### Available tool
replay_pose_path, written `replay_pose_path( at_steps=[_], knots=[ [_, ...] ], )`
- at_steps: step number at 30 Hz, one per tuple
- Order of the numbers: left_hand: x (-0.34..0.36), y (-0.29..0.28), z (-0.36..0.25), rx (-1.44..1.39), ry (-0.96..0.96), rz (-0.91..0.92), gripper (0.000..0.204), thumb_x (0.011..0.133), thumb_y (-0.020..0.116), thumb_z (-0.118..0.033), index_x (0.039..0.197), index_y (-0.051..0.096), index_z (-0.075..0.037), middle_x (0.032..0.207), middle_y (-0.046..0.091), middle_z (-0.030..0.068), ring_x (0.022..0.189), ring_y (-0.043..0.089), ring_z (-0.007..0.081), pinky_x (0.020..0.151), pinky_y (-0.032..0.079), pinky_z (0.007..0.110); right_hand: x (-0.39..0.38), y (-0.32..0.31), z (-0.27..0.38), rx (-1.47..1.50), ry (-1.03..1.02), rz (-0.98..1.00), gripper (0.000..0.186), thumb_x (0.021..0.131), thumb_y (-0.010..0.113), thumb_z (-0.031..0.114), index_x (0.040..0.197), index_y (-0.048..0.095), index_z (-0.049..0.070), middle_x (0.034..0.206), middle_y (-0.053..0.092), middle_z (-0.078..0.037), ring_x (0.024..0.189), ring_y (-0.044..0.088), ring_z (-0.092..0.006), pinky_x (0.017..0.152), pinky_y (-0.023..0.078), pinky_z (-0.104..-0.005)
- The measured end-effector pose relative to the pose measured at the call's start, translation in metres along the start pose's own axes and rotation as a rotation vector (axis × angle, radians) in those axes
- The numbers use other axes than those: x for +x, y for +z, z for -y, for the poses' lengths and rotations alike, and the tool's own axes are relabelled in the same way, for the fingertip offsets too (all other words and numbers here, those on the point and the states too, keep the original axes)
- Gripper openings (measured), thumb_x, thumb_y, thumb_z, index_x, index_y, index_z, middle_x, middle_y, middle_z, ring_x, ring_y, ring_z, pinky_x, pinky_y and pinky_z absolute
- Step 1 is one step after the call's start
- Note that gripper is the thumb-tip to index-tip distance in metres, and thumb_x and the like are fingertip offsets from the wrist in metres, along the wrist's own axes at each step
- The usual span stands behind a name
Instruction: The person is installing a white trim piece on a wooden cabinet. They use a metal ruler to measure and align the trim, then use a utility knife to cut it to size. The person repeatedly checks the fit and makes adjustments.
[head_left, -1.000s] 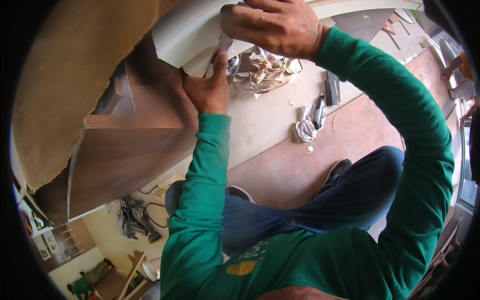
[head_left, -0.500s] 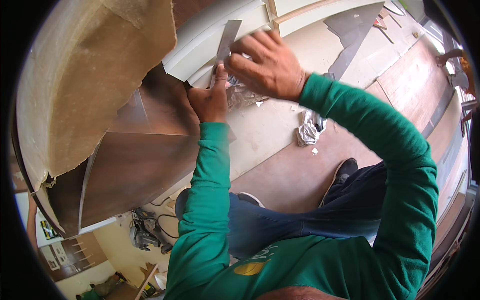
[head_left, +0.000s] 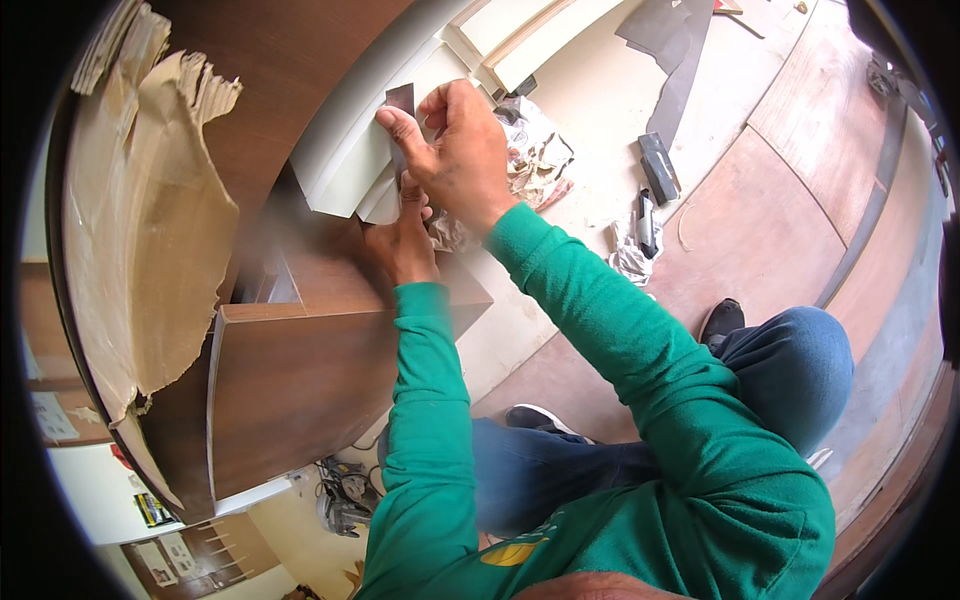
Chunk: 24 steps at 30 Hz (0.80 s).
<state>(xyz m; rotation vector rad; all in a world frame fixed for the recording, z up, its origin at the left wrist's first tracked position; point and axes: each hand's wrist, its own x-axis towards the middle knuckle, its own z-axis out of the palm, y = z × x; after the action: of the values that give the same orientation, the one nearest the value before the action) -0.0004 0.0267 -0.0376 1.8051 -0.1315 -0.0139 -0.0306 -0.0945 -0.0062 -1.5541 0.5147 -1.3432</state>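
Note:
A thin, narrow grey-brown strip (head_left: 401,98) stands up against the layered edges of white panels (head_left: 345,178). My right hand (head_left: 462,155) pinches this strip near its upper end, the thumb lying along its face and the fingers curled behind. Just below, my left hand (head_left: 402,248) is closed with its thumb up around the strip's lower part, close beside the white panel corner. The fingers of my left hand are partly hidden by my right hand and the panels. A brown wooden cabinet (head_left: 300,390) lies under my left forearm.
Torn brown cardboard (head_left: 180,230) covers the panel at left. Crumpled paper (head_left: 535,150), a dark block-shaped object (head_left: 657,168) and a black-handled tool (head_left: 645,225) on paper lie on the floor to the right. A power tool (head_left: 345,495) with a cord sits at lower left.
My right hand has come down and left onto the strip, and less of the strip shows above my hands. The view has shifted, and my right knee now shows at right.

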Motion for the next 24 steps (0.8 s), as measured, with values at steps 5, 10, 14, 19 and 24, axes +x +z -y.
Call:
replay_pose_path(
  at_steps=[5,10,14,19,24],
  knots=[
    [0.003,0.001,0.007,-0.204,0.031,0.058,0.074,0.098,0.088,-0.051,0.139,0.070,0.008,0.117,0.077,0.0099,0.095,0.071,0.0170,0.086,0.059,0.034,-0.004,0.010,-0.010,0.064,-0.055,-0.059,0.048,0.095,0.091,0.042,0.095,0.060,0.005,0.087,0.063,-0.010,0.073,0.063,-0.0274,0.065,0.053,-0.0415],
    [0.003,-0.002,0.015,-0.267,-0.005,0.132,0.089,0.096,0.089,-0.056,0.148,0.062,0.011,0.136,0.071,0.0130,0.116,0.068,0.0201,0.100,0.056,0.038,-0.003,0.009,-0.017,0.104,-0.016,-0.021,0.045,0.095,0.090,0.038,0.095,0.060,0.005,0.088,0.064,-0.011,0.073,0.066,-0.0309,0.066,0.054,-0.0436],
    [0.013,-0.014,0.027,-0.234,0.037,0.139,0.094,0.094,0.089,-0.059,0.149,0.060,0.012,0.142,0.068,0.0146,0.122,0.066,0.0210,0.106,0.054,0.039,-0.003,0.010,-0.015,0.138,-0.008,0.008,0.052,0.093,0.087,0.048,0.096,0.058,0.005,0.088,0.062,-0.013,0.080,0.063,-0.0350,0.071,0.053,-0.0466],
    [0.014,-0.013,0.027,-0.269,0.021,0.128,0.085,0.095,0.090,-0.055,0.148,0.061,0.005,0.142,0.066,0.0120,0.122,0.065,0.0220,0.106,0.054,0.043,-0.003,0.012,-0.019,0.173,-0.036,-0.034,0.053,0.091,0.089,0.050,0.091,0.059,0.007,0.083,0.061,-0.009,0.077,0.062,-0.0328,0.069,0.052,-0.0446],
    [0.004,-0.011,0.017,-0.322,-0.040,0.122,0.069,0.099,0.088,-0.048,0.143,0.064,-0.001,0.140,0.065,0.0085,0.128,0.063,0.0241,0.103,0.057,0.049,-0.006,0.011,-0.021,0.209,-0.030,-0.004,0.048,0.092,0.091,0.044,0.094,0.060,0.006,0.086,0.063,-0.010,0.077,0.064,-0.0317,0.067,0.053,-0.0439]
  ],
)
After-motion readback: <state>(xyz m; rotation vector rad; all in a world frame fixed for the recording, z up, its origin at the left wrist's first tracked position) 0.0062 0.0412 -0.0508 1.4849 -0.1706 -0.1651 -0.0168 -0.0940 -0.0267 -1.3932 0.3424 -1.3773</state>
